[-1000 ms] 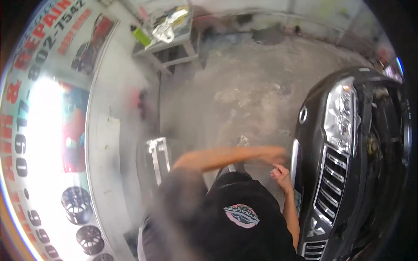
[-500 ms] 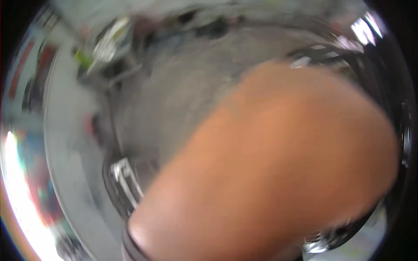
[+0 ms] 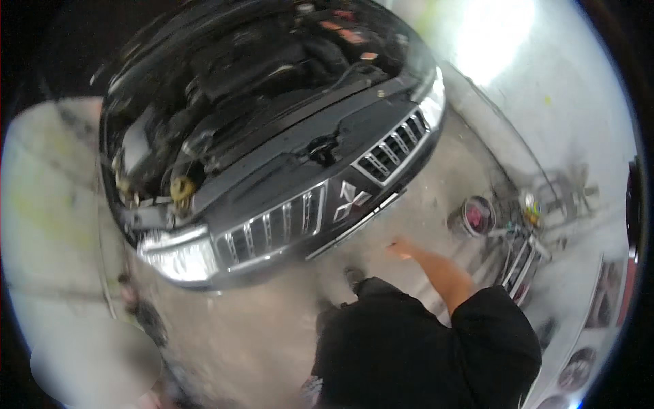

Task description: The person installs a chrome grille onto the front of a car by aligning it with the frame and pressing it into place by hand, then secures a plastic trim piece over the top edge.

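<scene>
My right hand (image 3: 398,249) hangs over the floor in front of a dark car (image 3: 272,167), with the forearm bare below a black sleeve. It is apart from the car, and the chrome-barred grille (image 3: 278,228) with its emblem (image 3: 351,201) is what it is nearest to. The hand looks small and smeared, so how its fingers lie, or whether they hold anything, does not show. My left hand is out of sight. Above the grille the bonnet is up, and the engine bay (image 3: 266,75) lies exposed.
A bucket (image 3: 478,217) with something pink in it stands on the floor to the right, beside a metal-framed stand (image 3: 521,262). Walls run along both sides. Another person, partly blurred (image 3: 146,317), is at the lower left.
The view has swung from the floor and wall to the car's front. A bare arm that filled much of the picture is gone from close up; my right arm now hangs lower and farther off.
</scene>
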Action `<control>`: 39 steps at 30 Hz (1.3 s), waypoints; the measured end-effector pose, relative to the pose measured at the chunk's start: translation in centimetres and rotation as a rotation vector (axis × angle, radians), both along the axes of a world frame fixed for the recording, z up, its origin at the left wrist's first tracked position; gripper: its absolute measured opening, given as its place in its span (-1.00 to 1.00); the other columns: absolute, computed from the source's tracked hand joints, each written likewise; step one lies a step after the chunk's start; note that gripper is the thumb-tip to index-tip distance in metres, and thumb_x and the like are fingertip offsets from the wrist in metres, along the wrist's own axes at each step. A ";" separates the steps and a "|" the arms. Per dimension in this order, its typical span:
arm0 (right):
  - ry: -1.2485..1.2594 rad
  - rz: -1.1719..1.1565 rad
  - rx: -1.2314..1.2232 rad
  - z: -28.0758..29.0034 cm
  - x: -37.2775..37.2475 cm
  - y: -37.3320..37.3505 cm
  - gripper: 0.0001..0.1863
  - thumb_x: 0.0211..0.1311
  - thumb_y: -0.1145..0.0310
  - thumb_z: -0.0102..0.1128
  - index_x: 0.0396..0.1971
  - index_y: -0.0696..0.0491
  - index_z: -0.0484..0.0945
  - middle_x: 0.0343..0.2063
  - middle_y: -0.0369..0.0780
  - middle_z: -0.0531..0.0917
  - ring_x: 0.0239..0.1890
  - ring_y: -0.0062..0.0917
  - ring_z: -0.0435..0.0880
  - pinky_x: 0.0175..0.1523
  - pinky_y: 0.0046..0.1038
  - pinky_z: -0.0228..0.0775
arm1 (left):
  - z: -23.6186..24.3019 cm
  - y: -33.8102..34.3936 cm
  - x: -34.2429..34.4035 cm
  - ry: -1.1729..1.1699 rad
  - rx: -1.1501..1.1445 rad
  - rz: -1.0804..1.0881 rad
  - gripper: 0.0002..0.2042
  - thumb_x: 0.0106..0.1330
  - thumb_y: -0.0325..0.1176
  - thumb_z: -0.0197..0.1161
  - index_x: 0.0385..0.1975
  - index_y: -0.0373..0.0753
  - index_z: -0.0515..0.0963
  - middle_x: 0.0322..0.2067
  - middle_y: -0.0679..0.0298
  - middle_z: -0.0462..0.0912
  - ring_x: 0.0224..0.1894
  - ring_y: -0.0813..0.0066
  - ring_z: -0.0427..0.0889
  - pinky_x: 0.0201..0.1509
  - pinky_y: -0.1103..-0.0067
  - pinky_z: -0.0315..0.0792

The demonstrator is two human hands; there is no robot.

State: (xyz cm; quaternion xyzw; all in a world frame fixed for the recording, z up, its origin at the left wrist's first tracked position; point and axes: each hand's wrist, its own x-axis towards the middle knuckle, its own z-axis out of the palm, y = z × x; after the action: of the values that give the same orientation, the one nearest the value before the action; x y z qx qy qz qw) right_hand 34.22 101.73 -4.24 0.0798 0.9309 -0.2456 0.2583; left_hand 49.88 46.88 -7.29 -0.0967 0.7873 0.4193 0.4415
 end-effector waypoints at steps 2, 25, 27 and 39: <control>-0.058 -0.212 0.067 -1.4 6.0 6.4 -0.71 0.05 0.25 0.25 -0.22 0.04 0.66 -0.15 -0.06 0.65 -0.12 -0.19 0.60 0.00 -0.13 0.48 | -1.1 0.7 0.1 -0.093 0.043 -0.145 -0.58 0.36 -0.19 0.25 0.16 -0.21 0.53 0.01 0.03 0.63 0.01 0.11 0.62 0.10 0.30 0.49; -0.098 -1.241 -0.655 -1.2 30.7 26.0 -0.73 0.33 0.33 0.06 -0.17 0.24 0.57 -0.63 -0.03 0.64 -0.71 -0.35 0.62 -0.64 -0.33 0.50 | 6.3 45.2 -18.2 0.222 0.122 -0.922 -0.55 0.37 -0.09 0.08 0.04 -0.33 0.60 -0.03 -0.08 0.67 0.02 0.01 0.64 0.15 0.24 0.46; -0.033 -1.299 -0.650 -0.7 30.5 30.3 -0.72 0.28 0.31 0.11 -0.21 0.25 0.58 -0.61 0.00 0.64 -0.71 -0.31 0.62 -0.64 -0.31 0.51 | 12.5 52.6 -17.1 0.122 0.201 -0.905 -0.57 0.33 -0.13 0.12 0.00 -0.35 0.62 -0.03 -0.10 0.66 0.04 0.02 0.63 0.18 0.25 0.44; -0.142 -1.102 -0.723 -2.8 11.6 45.9 -0.59 0.35 0.23 0.14 0.04 0.22 0.55 -0.51 -0.14 0.65 -0.62 -0.43 0.62 -0.50 -0.41 0.56 | 15.0 72.5 -24.3 0.197 0.312 -0.802 -0.61 0.38 -0.23 0.10 0.04 -0.40 0.57 0.03 -0.08 0.64 0.10 0.04 0.60 0.22 0.33 0.42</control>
State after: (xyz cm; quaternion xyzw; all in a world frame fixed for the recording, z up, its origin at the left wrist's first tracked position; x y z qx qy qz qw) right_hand 45.85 147.62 -7.06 0.4685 0.5934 -0.6330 0.1663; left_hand 25.54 119.42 7.71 0.3245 0.7283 0.3358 0.5016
